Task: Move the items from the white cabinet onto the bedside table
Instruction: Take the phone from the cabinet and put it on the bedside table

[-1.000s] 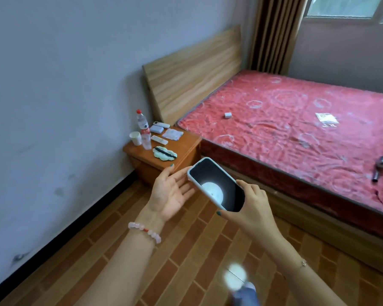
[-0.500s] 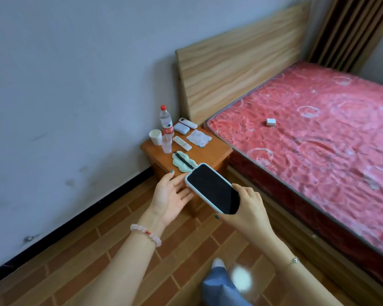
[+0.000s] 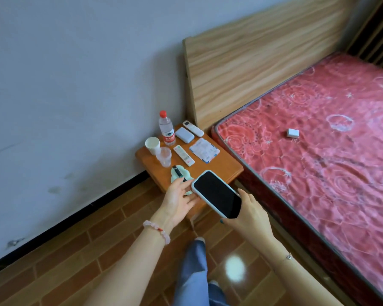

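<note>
Crowded bedside table (image 3: 224, 167) mid-frame, glossy orange wood with little bare top left. Right hand (image 3: 248, 214) clasps the phone (image 3: 217, 193), smooth dark glass in a pale case, by its lower end; left hand (image 3: 178, 198) spread flat, supporting its upper corner. Risk: slick case slipping, or nudging the clear plastic cup (image 3: 164, 156).

Closer now to the table (image 3: 226, 166), which fills more of the view than a second ago and sits just under the hands. Phone (image 3: 217, 194) carried forward, its far end now over the table's near edge; glare gone from the screen. Window and far side of the bed out of view. A clear cup (image 3: 164, 156) now visible beside the paper cup (image 3: 152, 145).
</note>
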